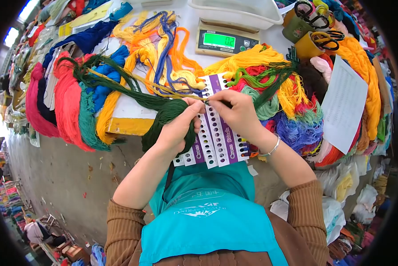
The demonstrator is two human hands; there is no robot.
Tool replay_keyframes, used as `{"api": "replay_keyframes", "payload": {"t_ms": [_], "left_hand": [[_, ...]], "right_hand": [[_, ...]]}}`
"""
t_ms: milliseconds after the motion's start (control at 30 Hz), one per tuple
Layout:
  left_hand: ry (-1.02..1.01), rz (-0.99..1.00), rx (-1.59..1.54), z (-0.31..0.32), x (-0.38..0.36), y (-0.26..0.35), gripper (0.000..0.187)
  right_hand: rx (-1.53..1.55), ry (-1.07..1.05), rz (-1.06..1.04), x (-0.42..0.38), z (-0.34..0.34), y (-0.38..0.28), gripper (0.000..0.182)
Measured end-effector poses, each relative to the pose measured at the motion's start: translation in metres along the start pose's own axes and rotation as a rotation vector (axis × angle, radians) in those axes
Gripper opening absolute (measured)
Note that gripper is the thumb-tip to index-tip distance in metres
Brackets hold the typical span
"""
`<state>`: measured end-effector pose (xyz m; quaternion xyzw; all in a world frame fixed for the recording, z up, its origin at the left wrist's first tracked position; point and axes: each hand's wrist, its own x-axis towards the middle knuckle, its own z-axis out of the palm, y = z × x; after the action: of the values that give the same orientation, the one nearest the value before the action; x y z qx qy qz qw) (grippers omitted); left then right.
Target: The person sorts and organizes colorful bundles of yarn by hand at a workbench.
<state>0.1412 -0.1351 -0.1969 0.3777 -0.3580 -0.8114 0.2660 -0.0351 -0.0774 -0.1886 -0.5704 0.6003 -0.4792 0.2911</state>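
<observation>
My left hand [177, 128] is closed around a thick skein of dark green thread [167, 114], whose strands run up and left across the table. Almost touching its fingertips, my right hand [239, 113] is pinched on a thin end of dark green thread. Beneath both hands lie several white and purple cards [229, 141] with rows of punched holes, hanging over the table edge towards my apron. Tan-yellow thread [159, 91] stretches past my left fingertips. Another dark green bundle [274, 82] lies beyond my right hand.
A digital scale [225, 42] with a lit green display sits behind the cards, near a white plastic tray [239, 13]. Scissors stand in a yellow cup [312, 48] and a green one [296, 29]. Coloured skeins hang along both sides; a printed sheet [344, 104] lies right.
</observation>
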Motion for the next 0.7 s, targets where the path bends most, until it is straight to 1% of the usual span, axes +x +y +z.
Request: {"api": "replay_keyframes", "payload": {"t_ms": [33,67,100,167,200,267,333,400,433,467,500,533,600,700], "left_hand": [[0.06,0.004,0.059,0.0,0.001,0.0,0.016],[0.11,-0.004,0.113,-0.001,0.001,0.001,0.024],[0.11,-0.006,0.112,0.0,0.0,0.002,0.024],[0.138,-0.024,0.285,0.003,-0.004,0.006,0.033],[0.139,-0.026,0.285,0.003,-0.003,0.005,0.033],[0.075,-0.091,0.325,0.001,-0.001,0.005,0.041],[0.059,-0.097,0.293,0.003,0.004,0.005,0.039],[-0.009,-0.104,0.292,0.001,0.012,0.002,0.033],[-0.01,-0.104,0.291,0.004,0.014,0.003,0.033],[-0.018,-0.107,0.296,0.007,0.015,0.006,0.029],[-0.025,-0.109,0.302,0.009,0.016,0.008,0.025],[-0.025,-0.108,0.302,0.007,0.019,0.007,0.025],[-0.103,-0.113,0.266,0.003,0.026,0.004,0.017],[-0.135,-0.128,0.253,0.004,0.027,0.006,0.014]], "right_hand": [[0.051,-0.012,0.077,0.004,-0.002,0.012,0.012],[0.051,-0.013,0.079,0.007,-0.003,0.021,0.012],[0.031,-0.044,0.1,0.01,-0.004,0.028,0.012],[-0.002,-0.082,0.135,0.011,-0.003,0.031,0.014],[-0.001,-0.083,0.137,0.011,-0.002,0.031,0.014],[-0.049,-0.087,0.128,0.01,-0.001,0.031,0.013],[-0.063,-0.08,0.122,0.01,0.0,0.03,0.012],[-0.078,-0.07,0.117,0.01,0.0,0.031,0.012],[-0.075,-0.065,0.1,0.01,0.0,0.033,0.012],[-0.072,-0.06,0.083,0.01,0.0,0.034,0.012],[-0.072,-0.059,0.083,0.01,0.0,0.034,0.012],[-0.066,-0.07,0.096,0.009,0.0,0.033,0.012],[-0.059,-0.081,0.108,0.01,-0.001,0.033,0.012],[-0.032,-0.094,0.108,0.013,-0.004,0.036,0.013]]}}
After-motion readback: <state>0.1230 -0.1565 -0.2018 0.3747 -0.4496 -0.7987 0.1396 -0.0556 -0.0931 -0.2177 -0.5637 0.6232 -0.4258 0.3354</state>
